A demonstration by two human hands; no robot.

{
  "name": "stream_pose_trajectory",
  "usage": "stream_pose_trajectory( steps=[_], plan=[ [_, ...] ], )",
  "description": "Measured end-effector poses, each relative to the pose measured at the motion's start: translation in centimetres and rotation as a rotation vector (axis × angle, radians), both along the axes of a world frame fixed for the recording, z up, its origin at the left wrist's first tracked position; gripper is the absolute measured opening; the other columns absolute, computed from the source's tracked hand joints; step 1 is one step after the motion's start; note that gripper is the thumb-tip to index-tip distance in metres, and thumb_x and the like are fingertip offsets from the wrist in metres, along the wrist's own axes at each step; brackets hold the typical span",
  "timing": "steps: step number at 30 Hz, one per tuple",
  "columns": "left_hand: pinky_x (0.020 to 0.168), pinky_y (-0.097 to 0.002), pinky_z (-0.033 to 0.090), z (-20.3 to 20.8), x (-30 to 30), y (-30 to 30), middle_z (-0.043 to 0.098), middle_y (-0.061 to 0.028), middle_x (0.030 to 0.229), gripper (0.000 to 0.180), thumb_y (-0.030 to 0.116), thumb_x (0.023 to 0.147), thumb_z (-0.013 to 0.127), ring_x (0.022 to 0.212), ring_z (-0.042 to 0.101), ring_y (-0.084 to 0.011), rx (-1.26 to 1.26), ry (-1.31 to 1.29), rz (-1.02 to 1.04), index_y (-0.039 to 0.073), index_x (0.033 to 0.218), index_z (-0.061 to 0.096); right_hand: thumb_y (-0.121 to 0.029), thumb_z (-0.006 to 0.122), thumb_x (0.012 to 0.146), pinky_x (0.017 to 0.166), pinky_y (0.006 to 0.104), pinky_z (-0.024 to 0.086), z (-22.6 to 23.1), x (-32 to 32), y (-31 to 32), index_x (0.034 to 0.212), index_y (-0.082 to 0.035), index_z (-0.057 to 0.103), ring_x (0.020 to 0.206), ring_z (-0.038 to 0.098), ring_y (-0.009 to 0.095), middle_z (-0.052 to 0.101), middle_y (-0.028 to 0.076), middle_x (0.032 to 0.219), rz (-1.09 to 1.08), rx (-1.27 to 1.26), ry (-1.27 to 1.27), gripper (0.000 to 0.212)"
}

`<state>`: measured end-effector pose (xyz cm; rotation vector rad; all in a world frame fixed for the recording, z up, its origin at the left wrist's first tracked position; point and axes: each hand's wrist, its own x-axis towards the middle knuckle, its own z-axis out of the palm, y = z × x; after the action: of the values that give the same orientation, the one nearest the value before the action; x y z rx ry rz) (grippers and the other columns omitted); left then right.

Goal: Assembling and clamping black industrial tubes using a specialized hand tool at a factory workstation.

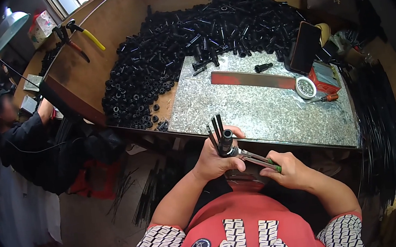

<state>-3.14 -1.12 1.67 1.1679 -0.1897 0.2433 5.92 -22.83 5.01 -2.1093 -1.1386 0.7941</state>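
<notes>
Just in front of the bench edge, my left hand (pixel 207 164) is wrapped round a black tubular plastic part (pixel 227 135), its round open end tilted up. Several thin black strips (pixel 214 130) stick up beside that part, in the same hand. Closed round the green handles of metal pliers (pixel 256 158) is my right hand (pixel 288 169). The pliers' jaws reach to the lower end of the black part, next to my left thumb; my fingers partly hide what they grip.
A large pile of black parts (pixel 197 31) covers the bench behind a speckled board (pixel 240 109). On the board lie a flat metal bar (pixel 251 79), a white bowl (pixel 305 87), a phone (pixel 305 45) and a screwdriver (pixel 330 97). Long black strips (pixel 378 117) hang at right. Another person (pixel 30 147) sits at left.
</notes>
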Motion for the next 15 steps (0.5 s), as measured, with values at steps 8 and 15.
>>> stream_pose_trajectory(
  steps=[8, 15],
  plan=[
    [0.058, -0.0166, 0.038, -0.5, -0.4, -0.1, 0.042, 0.0092, 0.063, 0.057, 0.009, 0.065, 0.086, 0.058, 0.040, 0.0002, -0.090, -0.004, 0.084, 0.001, 0.110, 0.051, -0.023, 0.070, 0.082, 0.053, 0.0438, 0.045, -0.9, 0.7, -0.4, 0.081, -0.002, 0.050, 0.064, 0.059, 0.041, 0.057, 0.020, 0.065, -0.058, 0.110, -0.312, 0.029],
    [0.049, -0.0224, 0.036, -1.8, -1.3, 1.1, 0.043, 0.0027, 0.055, 0.060, 0.009, 0.070, 0.081, 0.049, 0.043, -0.0071, 0.080, 0.012, 0.082, -0.003, 0.115, 0.042, 0.000, 0.063, 0.075, 0.059, 0.0421, 0.047, 0.6, 7.7, -2.5, 0.088, -0.004, 0.058, 0.070, 0.061, 0.039, 0.060, 0.020, 0.074, -0.336, 0.178, -0.656, 0.015]
  ],
)
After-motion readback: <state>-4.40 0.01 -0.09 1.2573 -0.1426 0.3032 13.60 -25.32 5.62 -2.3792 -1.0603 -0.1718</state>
